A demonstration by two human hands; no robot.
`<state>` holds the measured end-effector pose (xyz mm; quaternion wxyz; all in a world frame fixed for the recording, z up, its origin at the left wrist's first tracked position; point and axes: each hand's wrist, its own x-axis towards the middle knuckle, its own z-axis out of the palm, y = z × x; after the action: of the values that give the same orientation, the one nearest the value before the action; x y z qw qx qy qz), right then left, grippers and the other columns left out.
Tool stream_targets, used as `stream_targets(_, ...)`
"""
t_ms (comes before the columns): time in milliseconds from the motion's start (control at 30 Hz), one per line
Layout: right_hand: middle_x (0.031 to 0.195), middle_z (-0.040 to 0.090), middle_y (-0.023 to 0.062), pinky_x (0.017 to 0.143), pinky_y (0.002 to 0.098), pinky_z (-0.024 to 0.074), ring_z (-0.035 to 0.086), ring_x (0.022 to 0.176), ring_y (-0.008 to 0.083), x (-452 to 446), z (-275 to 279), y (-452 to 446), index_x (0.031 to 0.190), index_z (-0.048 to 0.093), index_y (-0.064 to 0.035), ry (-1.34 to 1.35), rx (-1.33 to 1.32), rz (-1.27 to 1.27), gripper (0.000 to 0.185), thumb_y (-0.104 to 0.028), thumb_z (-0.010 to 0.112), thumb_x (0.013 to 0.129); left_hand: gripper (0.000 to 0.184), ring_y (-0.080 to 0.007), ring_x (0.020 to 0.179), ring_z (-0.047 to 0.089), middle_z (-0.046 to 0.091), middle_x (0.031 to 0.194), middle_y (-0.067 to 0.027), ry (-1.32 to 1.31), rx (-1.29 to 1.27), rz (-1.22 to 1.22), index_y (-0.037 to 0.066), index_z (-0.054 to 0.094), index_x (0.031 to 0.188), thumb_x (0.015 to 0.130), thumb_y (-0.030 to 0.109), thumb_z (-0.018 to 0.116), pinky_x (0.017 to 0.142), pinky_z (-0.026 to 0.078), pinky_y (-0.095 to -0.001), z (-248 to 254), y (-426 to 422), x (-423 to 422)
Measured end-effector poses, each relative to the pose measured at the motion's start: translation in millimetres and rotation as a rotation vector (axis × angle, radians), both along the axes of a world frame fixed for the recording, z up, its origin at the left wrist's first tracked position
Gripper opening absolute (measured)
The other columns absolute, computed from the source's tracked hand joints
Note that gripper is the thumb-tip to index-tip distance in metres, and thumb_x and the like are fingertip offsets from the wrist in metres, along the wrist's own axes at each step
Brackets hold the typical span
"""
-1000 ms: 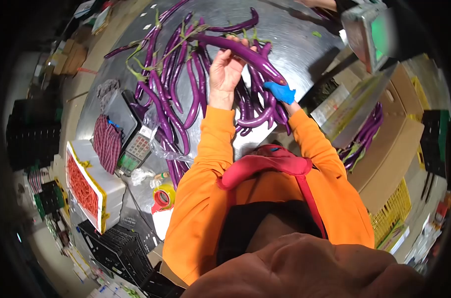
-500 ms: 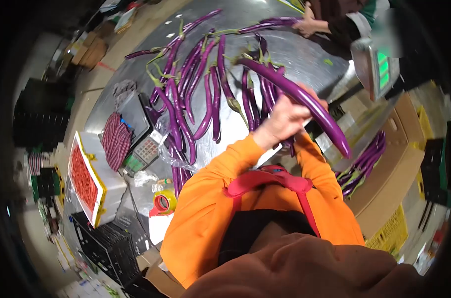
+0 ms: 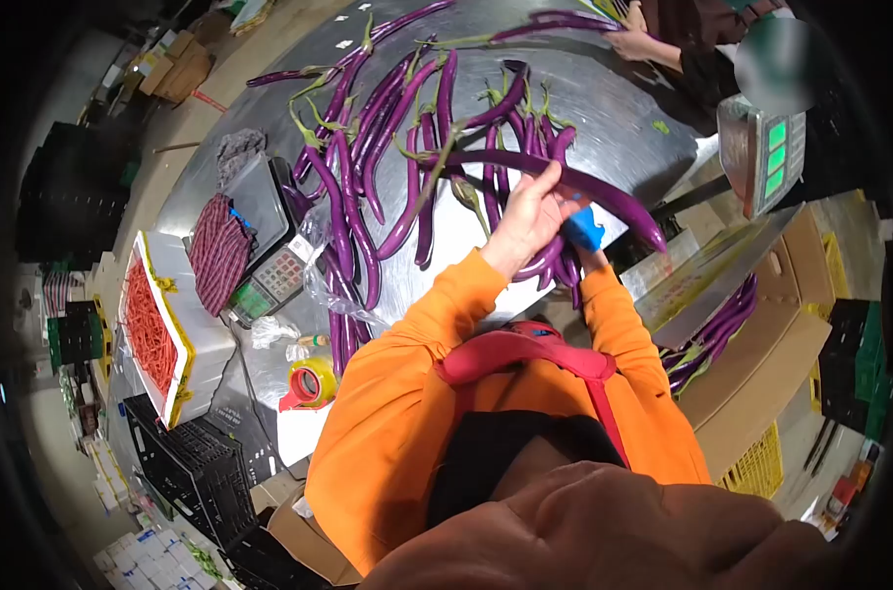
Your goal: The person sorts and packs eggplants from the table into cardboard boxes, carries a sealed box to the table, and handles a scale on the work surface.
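A long purple eggplant (image 3: 604, 192) is held up over the metal table, its stem end pointing left. My left hand (image 3: 531, 214) is closed around its middle, thumb on top. Just below the eggplant is my right hand (image 3: 592, 258), mostly hidden by something blue (image 3: 585, 230); I cannot tell whether that is a glove or a held item. Its fingers do not show. Under and beside my hands lie more eggplants (image 3: 567, 264). To the left, several long eggplants (image 3: 346, 211) are spread side by side on the table (image 3: 604, 108).
A scale (image 3: 279, 270) with a striped cloth (image 3: 222, 254) stands left, by a white box (image 3: 203, 344) of red strips. Nearer is a tape roll (image 3: 312, 382). At right are a green-lit display (image 3: 776, 157) and a cardboard box (image 3: 761, 364) holding eggplants. Another person's hand (image 3: 638, 41) grips eggplants.
The held eggplant has swung from a steep slant to nearly level and moved slightly left. The blue item has come into view beneath it. The other person's hand shifted slightly.
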<state>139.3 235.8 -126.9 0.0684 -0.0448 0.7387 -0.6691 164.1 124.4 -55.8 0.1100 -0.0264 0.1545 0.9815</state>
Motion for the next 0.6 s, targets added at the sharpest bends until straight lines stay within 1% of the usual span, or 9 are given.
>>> stream_targets(33,0.099,0.060,0.0063,0.091,0.0314,0.0413,0.053,0.103,0.0153,-7,-8,4,0.113,0.055,-0.0062,-0.036,0.028,0.014,0.038,-0.006,0.062,0.076,0.016,-0.0251,0.091,0.062,0.062,0.094,-0.0134,-0.003,0.002,-0.019,-0.001,0.057,0.094,0.090,0.014,0.053,0.081,0.051,-0.0459,7,5,1)
stream_targets(133,0.100,0.060,0.0073,0.091,0.0317,0.0417,0.054,0.102,0.0165,-18,-20,15,0.114,0.054,-0.0057,-0.083,0.074,0.022,0.039,-0.008,0.062,0.076,0.015,-0.0233,0.089,0.061,0.062,0.093,-0.0125,0.122,-0.288,0.323,0.001,0.057,0.094,0.088,0.015,0.056,0.082,0.051,-0.0428,42,20,-7)
stream_targets(167,0.101,0.060,0.0077,0.090,0.0319,0.0419,0.054,0.101,0.0169,-20,-22,17,0.114,0.054,-0.0055,-0.095,0.067,0.022,0.040,-0.008,0.061,0.076,0.015,-0.0233,0.089,0.061,0.062,0.093,-0.0125,0.130,-0.290,0.320,0.001,0.057,0.094,0.088,0.015,0.056,0.082,0.051,-0.0428,53,26,-9)
stream_targets(267,0.102,0.060,0.0088,0.090,0.0322,0.0423,0.055,0.100,0.0180,-21,-30,15,0.116,0.053,-0.0050,-0.158,-0.022,0.036,0.041,-0.010,0.061,0.076,0.018,-0.0238,0.092,0.061,0.062,0.092,-0.0116,0.207,0.064,0.217,0.000,0.057,0.095,0.087,0.015,0.058,0.084,0.051,-0.0395,81,52,-16)
stream_targets(400,0.104,0.060,0.0102,0.089,0.0327,0.0429,0.056,0.099,0.0196,-22,-41,16,0.117,0.052,-0.0043,-0.157,0.014,0.064,0.043,-0.012,0.060,0.076,0.017,-0.0239,0.093,0.061,0.062,0.091,-0.0102,0.277,0.186,0.334,0.000,0.058,0.093,0.086,0.015,0.059,0.085,0.050,-0.0382,127,44,-44)
stream_targets(500,0.105,0.060,0.0113,0.088,0.0331,0.0433,0.056,0.098,0.0208,-22,-49,18,0.119,0.051,-0.0038,-0.182,0.029,0.105,0.045,-0.014,0.060,0.076,0.014,-0.0231,0.088,0.062,0.062,0.092,-0.0109,0.477,0.024,0.739,-0.001,0.059,0.087,0.086,0.013,0.058,0.080,0.052,-0.0383,153,31,-64)
stream_targets(533,0.105,0.061,0.0117,0.088,0.0332,0.0435,0.056,0.097,0.0212,-23,-53,20,0.119,0.050,-0.0036,-0.192,0.035,0.123,0.045,-0.015,0.060,0.076,0.014,-0.0231,0.088,0.062,0.062,0.092,-0.0109,0.480,0.025,0.767,-0.001,0.059,0.087,0.086,0.013,0.058,0.080,0.052,-0.0383,153,27,-65)
stream_targets(600,0.106,0.061,0.0124,0.088,0.0335,0.0438,0.057,0.097,0.0220,-28,-64,19,0.120,0.050,-0.0033,-0.205,0.022,0.144,0.047,-0.016,0.059,0.076,0.014,-0.0223,0.081,0.062,0.062,0.093,-0.0112,0.529,-0.120,0.551,-0.002,0.058,0.087,0.085,0.012,0.060,0.075,0.054,-0.0378,150,22,-62)
